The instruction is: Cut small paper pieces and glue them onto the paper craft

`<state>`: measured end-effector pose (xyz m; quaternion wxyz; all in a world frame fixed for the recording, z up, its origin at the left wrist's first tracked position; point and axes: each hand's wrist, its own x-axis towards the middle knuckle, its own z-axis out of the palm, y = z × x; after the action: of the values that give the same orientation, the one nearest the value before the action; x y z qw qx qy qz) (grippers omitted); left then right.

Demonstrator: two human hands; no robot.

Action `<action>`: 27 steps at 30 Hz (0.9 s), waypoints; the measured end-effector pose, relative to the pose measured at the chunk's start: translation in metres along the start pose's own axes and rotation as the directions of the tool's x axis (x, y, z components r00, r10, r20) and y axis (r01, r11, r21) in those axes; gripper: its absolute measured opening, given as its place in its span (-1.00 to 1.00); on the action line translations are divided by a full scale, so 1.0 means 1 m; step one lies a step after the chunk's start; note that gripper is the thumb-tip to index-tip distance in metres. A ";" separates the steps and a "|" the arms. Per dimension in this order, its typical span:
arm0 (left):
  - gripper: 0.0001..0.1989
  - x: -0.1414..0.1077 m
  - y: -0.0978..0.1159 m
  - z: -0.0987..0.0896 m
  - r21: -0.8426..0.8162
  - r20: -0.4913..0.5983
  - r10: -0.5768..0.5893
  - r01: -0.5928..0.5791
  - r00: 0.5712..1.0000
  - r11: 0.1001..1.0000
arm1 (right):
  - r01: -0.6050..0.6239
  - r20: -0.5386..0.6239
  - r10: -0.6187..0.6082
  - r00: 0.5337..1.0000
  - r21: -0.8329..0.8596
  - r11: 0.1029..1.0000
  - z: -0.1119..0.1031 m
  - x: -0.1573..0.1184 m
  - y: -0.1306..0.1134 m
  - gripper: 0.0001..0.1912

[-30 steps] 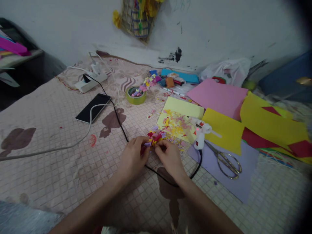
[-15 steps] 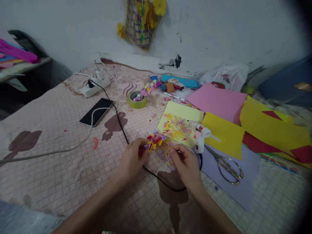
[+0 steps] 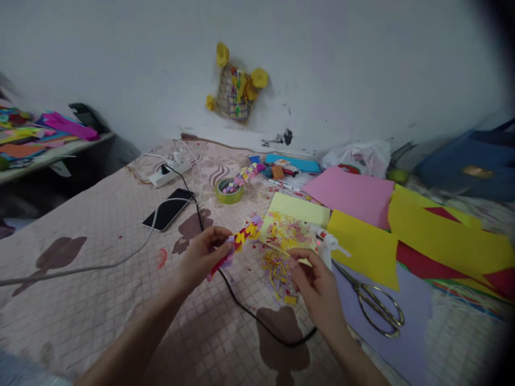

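My left hand (image 3: 211, 251) is closed around a narrow craft stick (image 3: 246, 235) covered in yellow, red and lilac paper bits; its red lower end shows below the fingers. My right hand (image 3: 316, 281) hovers by the loose paper scraps (image 3: 277, 271), thumb and fingertips pinched together. Anything between those fingertips is too small to make out. Just beyond it lies a white glue gun (image 3: 329, 241) with a red light, partly hidden by the hand. Coloured cuttings (image 3: 289, 230) cover a pale yellow sheet (image 3: 300, 208) ahead of both hands.
Scissors (image 3: 380, 303) rest on a lilac sheet (image 3: 414, 321) at right, near yellow sheets (image 3: 362, 246) and a pink one (image 3: 354, 195). A black cord (image 3: 249, 313) loops under the hands. Leftward are a phone (image 3: 171, 209), tape roll (image 3: 228, 192) and power strip (image 3: 171, 174).
The view has tilted upward. My left hand has turned the decorated stick so its yellow pieces face up and its red end shows. My hands are farther apart, uncovering more scraps.
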<state>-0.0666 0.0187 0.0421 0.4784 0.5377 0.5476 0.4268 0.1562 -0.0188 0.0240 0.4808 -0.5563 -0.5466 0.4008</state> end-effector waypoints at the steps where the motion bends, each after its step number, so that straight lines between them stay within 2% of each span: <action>1: -0.72 0.001 0.004 -0.002 -0.041 0.007 -0.026 0.026 1.000 0.999 | 0.002 0.025 -0.003 1.000 0.039 0.999 0.003 0.005 -0.004 -0.77; 4: -0.66 0.000 0.016 -0.005 -0.133 0.032 -0.108 0.112 0.994 0.985 | 0.017 0.160 -0.045 0.986 0.175 0.984 0.011 0.025 -0.016 -0.51; 6: -0.65 -0.002 0.022 -0.006 -0.181 0.051 -0.150 0.157 0.987 0.971 | 0.028 0.270 -0.100 0.958 0.259 0.965 0.018 0.039 -0.022 -0.33; 8: -0.64 -0.003 0.025 -0.007 -0.232 0.078 -0.173 0.186 0.982 0.955 | 0.026 0.331 -0.141 0.933 0.328 0.944 0.026 0.050 -0.023 -0.26; 11: -0.65 -0.004 0.025 -0.008 -0.308 0.129 -0.193 0.224 0.973 0.925 | -0.040 0.403 -0.131 0.906 0.389 0.921 0.037 0.059 -0.017 -0.26; 14: -0.66 -0.004 0.023 -0.011 -0.376 0.154 -0.201 0.245 0.967 0.893 | -0.150 0.519 -0.078 0.851 0.383 0.911 0.044 0.058 -0.008 -0.31; 17: -0.66 -0.003 0.022 -0.015 -0.411 0.144 -0.198 0.240 0.970 0.880 | -0.207 0.586 -0.029 0.810 0.333 0.920 0.044 0.052 0.000 -0.50; 18: -0.66 -0.002 0.022 -0.016 -0.412 0.138 -0.195 0.235 0.971 0.880 | -0.219 0.577 -0.006 0.817 0.319 0.922 0.043 0.050 0.001 -0.61; 20: -0.66 -0.001 0.020 -0.019 -0.391 0.130 -0.182 0.219 0.975 0.894 | -0.240 0.505 0.043 0.862 0.332 0.912 0.041 0.046 0.003 -0.77; 22: -0.66 0.000 0.017 -0.019 -0.332 0.107 -0.137 0.166 0.985 0.928 | -0.245 0.400 0.078 0.913 0.385 0.890 0.038 0.043 0.004 -0.75; 24: -0.68 0.000 0.012 -0.019 -0.221 0.050 -0.046 0.056 0.998 0.974 | -0.221 0.292 0.091 0.952 0.451 0.865 0.035 0.040 0.003 -0.73; 27: -0.73 0.000 0.005 -0.019 0.060 -0.086 0.139 -0.135 0.986 0.989 | -0.140 0.098 0.103 0.990 0.552 0.822 0.031 0.037 -0.002 -0.74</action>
<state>-0.0841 0.0204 0.0502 0.4079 0.5672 0.5418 0.4673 0.1284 0.0207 0.0217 0.5779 -0.4125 -0.3845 0.5900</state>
